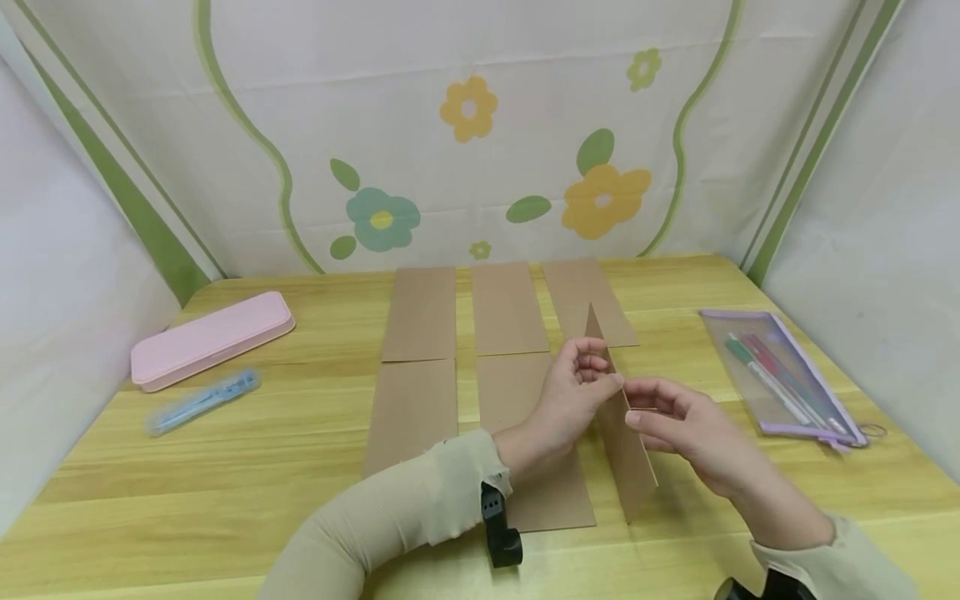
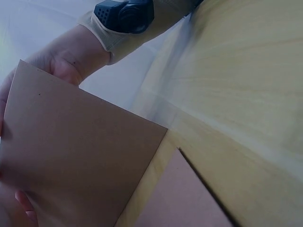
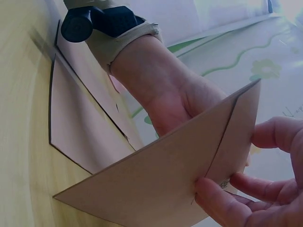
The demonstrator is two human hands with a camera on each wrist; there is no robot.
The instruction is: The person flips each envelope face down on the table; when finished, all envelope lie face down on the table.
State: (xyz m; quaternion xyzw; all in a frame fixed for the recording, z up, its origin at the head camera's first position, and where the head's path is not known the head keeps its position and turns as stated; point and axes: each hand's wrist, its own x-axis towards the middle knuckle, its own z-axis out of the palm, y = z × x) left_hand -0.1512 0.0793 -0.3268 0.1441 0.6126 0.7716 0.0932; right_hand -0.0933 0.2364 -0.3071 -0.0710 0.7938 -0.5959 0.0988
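Observation:
A thin brown kraft-paper piece point(image 1: 626, 450) stands on edge between my hands, above the table right of the lower flat pieces. With its thumb and curled fingers my left hand point(image 1: 562, 400) holds the upper edge from the left. My right hand point(image 1: 697, 425) pinches the right side between thumb and fingers, where a second layer or fold line shows in the right wrist view. Only a few left fingertips point(image 2: 28, 208) show in the left wrist view, beside the broad face of the piece point(image 2: 80, 142). More brown pieces point(image 1: 427, 312) lie flat in two rows.
At the left lie a pink pencil case point(image 1: 213, 340) and a pale blue clear case point(image 1: 204, 402). A lilac zip pouch point(image 1: 832, 387) with several pens lies at the right. A flowered cloth point(image 1: 480, 183) closes off the back of the wooden table point(image 1: 187, 500).

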